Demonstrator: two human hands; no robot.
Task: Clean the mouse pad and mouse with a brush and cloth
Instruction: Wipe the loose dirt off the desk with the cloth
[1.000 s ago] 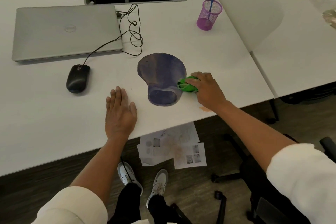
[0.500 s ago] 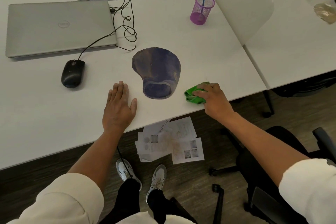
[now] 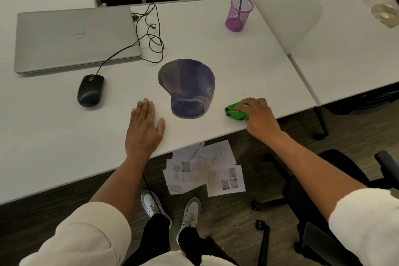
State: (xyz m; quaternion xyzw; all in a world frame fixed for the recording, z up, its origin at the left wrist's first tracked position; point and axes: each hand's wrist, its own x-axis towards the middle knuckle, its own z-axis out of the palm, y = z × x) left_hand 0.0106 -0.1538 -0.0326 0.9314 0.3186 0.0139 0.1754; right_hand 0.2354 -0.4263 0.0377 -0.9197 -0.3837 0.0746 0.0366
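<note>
- White desk [image 3: 54, 147] fills the head view, with dark wood flooring below its near edge and a second desk [image 3: 356, 49] off to the right.
- Left hand [image 3: 144, 129] lies flat on the desk, palm down, fingers straight and together, gripping nothing.
- Pad [image 3: 187, 87], dark blue with brownish smears and a raised wrist rest at its near end, lies just right of the left hand, between the two hands, touching neither.
- Right hand [image 3: 259, 117] rests near the desk's front edge, fingers curled over a bunched green cloth [image 3: 235, 112] pressed to the desk; the cloth sits just right of the pad, apart from it.
- Mouse [image 3: 90, 90], black, sits left of and slightly beyond the left hand, its cable [image 3: 151, 34] looping away toward a closed grey laptop [image 3: 75, 36].
- Purple mesh cup [image 3: 239, 14] stands well beyond the right hand, with a blue stick upright inside; whether that is the brush, I cannot tell.
- Papers [image 3: 205, 168] lie scattered on the floor under the desk edge between the forearms, above two white shoes [image 3: 155, 205].
- Black chair [image 3: 323, 201] stands under the right forearm.
</note>
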